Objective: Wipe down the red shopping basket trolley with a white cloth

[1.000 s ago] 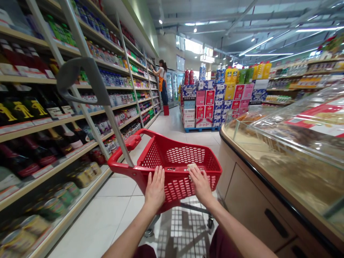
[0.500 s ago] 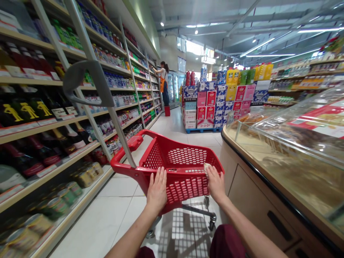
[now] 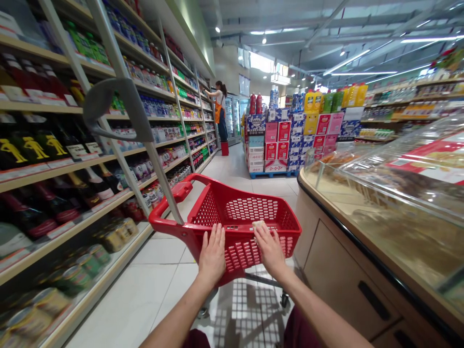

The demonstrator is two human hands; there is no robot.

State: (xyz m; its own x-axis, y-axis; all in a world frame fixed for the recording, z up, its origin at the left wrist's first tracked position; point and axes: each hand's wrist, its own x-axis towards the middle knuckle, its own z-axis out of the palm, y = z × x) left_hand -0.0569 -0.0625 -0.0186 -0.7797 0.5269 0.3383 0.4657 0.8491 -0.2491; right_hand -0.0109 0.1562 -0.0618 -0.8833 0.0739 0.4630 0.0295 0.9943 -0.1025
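In front of me stands a red plastic shopping cart, side-on, with a basket of slotted walls and a grey handle on a tall metal bar at the left. My left hand lies flat on the near outer wall, fingers stretched up to the rim. Farther right along the same rim is my right hand. Its fingers press a small pale cloth onto the rim; most of the cloth is hidden beneath them. The basket holds nothing that I can see.
Shelves of bottles and cans run along the left. A wooden counter with a clear display cover is close on the right. Stacked drink cartons stand on a blue pallet ahead. A person in an orange apron reaches toward the far shelves.
My right hand has slid left along the near rim with the cloth, from the basket's right corner to nearer its middle. My left hand stays in place.
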